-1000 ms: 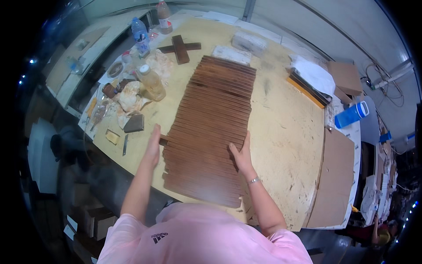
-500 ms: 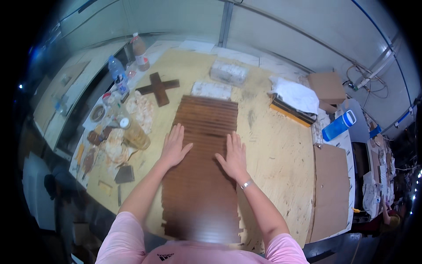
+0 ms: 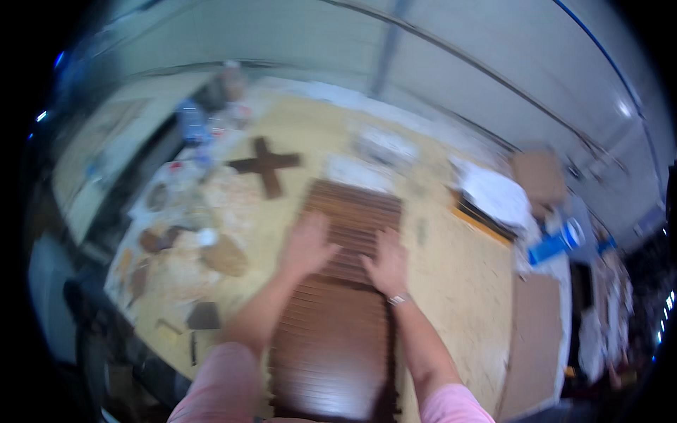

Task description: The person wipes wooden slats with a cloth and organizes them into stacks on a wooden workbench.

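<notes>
A long run of dark brown, wood-coloured strips [image 3: 330, 331] lies packed side by side on the table, reaching toward me. A dark line crosses it just nearer than my hands, parting a far section [image 3: 352, 204] from a near one. My left hand [image 3: 308, 243] rests on the far section's left side with its fingers stretched out. On the right side lies my right hand [image 3: 386, 264], fingers also extended, a bracelet on its wrist. Motion blurs both hands. Neither is wrapped around anything.
A dark brown cross-shaped piece [image 3: 265, 167] lies at the far left. Bottles [image 3: 192, 123], crumpled cloths [image 3: 187, 264] and small tools crowd the left edge. White blocks [image 3: 384, 146] sit at the back. To the right are a cloth-topped box [image 3: 490, 194], a blue bottle [image 3: 555, 243] and cardboard [image 3: 534, 338].
My view has shifted, so the table appears lower and farther right, and blurred. Both hands remain on the strips. The dark crossing line now shows close below them.
</notes>
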`<state>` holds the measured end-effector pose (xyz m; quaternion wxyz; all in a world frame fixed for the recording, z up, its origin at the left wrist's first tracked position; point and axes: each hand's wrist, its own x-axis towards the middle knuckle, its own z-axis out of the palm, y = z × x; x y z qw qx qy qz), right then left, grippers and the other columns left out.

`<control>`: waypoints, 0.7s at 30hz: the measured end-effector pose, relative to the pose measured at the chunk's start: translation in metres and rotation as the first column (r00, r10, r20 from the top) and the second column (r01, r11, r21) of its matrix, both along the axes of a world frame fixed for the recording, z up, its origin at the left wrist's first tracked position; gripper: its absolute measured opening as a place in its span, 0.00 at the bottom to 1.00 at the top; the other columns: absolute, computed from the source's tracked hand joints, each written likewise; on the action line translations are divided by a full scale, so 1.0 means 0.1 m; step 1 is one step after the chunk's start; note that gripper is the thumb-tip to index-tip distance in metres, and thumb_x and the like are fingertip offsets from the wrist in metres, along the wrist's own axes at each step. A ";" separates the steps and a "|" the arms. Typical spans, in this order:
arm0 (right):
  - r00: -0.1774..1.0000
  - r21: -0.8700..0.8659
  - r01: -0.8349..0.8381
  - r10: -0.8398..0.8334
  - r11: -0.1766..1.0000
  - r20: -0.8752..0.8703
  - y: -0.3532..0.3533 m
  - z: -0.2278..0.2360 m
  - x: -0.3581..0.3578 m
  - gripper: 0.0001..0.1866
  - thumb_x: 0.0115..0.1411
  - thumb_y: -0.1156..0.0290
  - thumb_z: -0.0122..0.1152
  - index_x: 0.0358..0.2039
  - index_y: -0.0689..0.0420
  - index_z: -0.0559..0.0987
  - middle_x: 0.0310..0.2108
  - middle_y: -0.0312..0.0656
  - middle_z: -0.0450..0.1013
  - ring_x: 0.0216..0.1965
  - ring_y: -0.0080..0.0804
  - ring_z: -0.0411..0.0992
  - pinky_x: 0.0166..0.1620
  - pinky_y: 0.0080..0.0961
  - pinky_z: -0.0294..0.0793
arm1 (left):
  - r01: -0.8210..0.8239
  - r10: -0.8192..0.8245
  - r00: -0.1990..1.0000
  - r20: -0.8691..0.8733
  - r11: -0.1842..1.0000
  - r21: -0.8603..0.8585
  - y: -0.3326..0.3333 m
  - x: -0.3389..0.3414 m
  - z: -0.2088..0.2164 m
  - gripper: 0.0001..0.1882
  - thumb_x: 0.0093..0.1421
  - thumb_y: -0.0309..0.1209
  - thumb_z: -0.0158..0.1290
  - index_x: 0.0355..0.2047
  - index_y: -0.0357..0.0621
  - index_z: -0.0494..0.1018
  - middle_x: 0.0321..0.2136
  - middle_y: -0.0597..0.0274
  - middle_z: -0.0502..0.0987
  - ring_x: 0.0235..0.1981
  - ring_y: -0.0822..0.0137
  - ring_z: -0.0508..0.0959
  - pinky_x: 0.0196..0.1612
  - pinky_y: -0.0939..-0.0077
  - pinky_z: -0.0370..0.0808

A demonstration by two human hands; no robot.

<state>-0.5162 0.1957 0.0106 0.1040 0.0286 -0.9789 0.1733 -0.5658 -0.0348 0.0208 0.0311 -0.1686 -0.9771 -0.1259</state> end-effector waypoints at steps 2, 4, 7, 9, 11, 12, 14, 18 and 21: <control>0.992 -0.013 -0.045 0.043 0.999 -0.119 0.13 -0.25 -0.05 0.44 0.57 0.50 0.65 0.69 0.59 0.64 0.71 0.54 0.56 0.74 0.55 0.49 0.70 0.54 0.51 | -0.004 -0.012 0.995 0.094 0.985 0.173 0.04 0.03 0.22 0.41 0.61 0.50 0.55 0.67 0.36 0.62 0.69 0.42 0.60 0.70 0.45 0.60 0.70 0.55 0.58; 0.996 -0.006 -0.040 0.039 0.999 -0.082 0.44 -0.40 -0.03 0.45 0.59 0.49 0.62 0.71 0.59 0.60 0.73 0.55 0.52 0.75 0.56 0.46 0.71 0.57 0.49 | 0.027 -0.026 0.993 -0.113 1.000 0.009 0.25 0.03 -0.10 0.42 0.65 0.58 0.46 0.68 0.37 0.61 0.70 0.49 0.61 0.71 0.54 0.59 0.71 0.51 0.56; 0.974 0.138 0.098 -0.124 0.986 0.190 0.52 -0.13 0.12 0.44 0.64 0.50 0.56 0.73 0.60 0.55 0.77 0.49 0.44 0.77 0.50 0.40 0.72 0.57 0.46 | 0.049 -0.049 0.999 -0.024 0.999 -0.023 0.56 0.01 -0.33 0.44 0.68 0.59 0.42 0.72 0.39 0.53 0.74 0.52 0.51 0.75 0.58 0.51 0.74 0.48 0.46; 0.973 0.142 0.094 -0.121 0.985 0.197 0.46 -0.06 0.14 0.43 0.65 0.50 0.56 0.73 0.60 0.54 0.77 0.49 0.44 0.77 0.49 0.40 0.72 0.57 0.46 | 0.035 -0.035 0.999 -0.016 0.999 -0.002 0.50 0.06 -0.23 0.44 0.68 0.59 0.43 0.72 0.39 0.54 0.74 0.51 0.52 0.75 0.57 0.51 0.74 0.48 0.46; 0.972 0.158 0.102 -0.132 0.982 0.192 0.50 -0.07 0.16 0.43 0.64 0.51 0.56 0.73 0.60 0.55 0.76 0.49 0.44 0.77 0.50 0.40 0.73 0.56 0.47 | 0.038 -0.038 0.999 -0.013 0.999 0.032 0.51 0.11 -0.20 0.43 0.67 0.58 0.44 0.72 0.39 0.54 0.74 0.51 0.53 0.75 0.56 0.51 0.74 0.48 0.46; 0.974 0.155 0.090 -0.120 0.984 0.193 0.47 -0.07 0.14 0.43 0.64 0.52 0.56 0.73 0.60 0.54 0.76 0.49 0.44 0.77 0.50 0.40 0.72 0.56 0.47 | 0.030 -0.030 0.999 -0.015 0.999 0.030 0.47 0.12 -0.18 0.43 0.68 0.58 0.44 0.72 0.38 0.54 0.74 0.51 0.53 0.75 0.56 0.51 0.73 0.48 0.47; 0.973 0.149 0.083 -0.112 0.985 0.200 0.42 -0.06 0.16 0.43 0.64 0.52 0.57 0.73 0.60 0.54 0.77 0.48 0.43 0.77 0.49 0.39 0.72 0.56 0.48 | 0.031 -0.031 0.999 -0.016 0.999 0.026 0.41 0.16 -0.14 0.43 0.68 0.58 0.43 0.71 0.37 0.54 0.74 0.51 0.53 0.74 0.56 0.52 0.73 0.49 0.48; 0.996 0.128 0.059 -0.068 0.990 0.066 0.57 -0.13 0.16 0.42 0.62 0.54 0.60 0.70 0.63 0.60 0.73 0.55 0.51 0.74 0.54 0.47 0.72 0.52 0.50 | 0.050 -0.039 0.990 -0.138 0.996 0.075 0.56 0.05 -0.24 0.41 0.66 0.57 0.47 0.69 0.38 0.60 0.70 0.49 0.60 0.71 0.55 0.58 0.70 0.49 0.54; 0.988 -0.049 0.129 -0.133 0.990 -0.082 1.02 -0.10 0.47 0.39 0.57 0.56 0.64 0.63 0.68 0.69 0.67 0.63 0.61 0.69 0.59 0.58 0.71 0.49 0.55 | 0.281 -0.212 0.953 -0.217 0.887 0.366 1.00 0.07 -0.06 0.36 0.62 0.51 0.55 0.63 0.40 0.68 0.62 0.47 0.70 0.64 0.49 0.68 0.65 0.50 0.63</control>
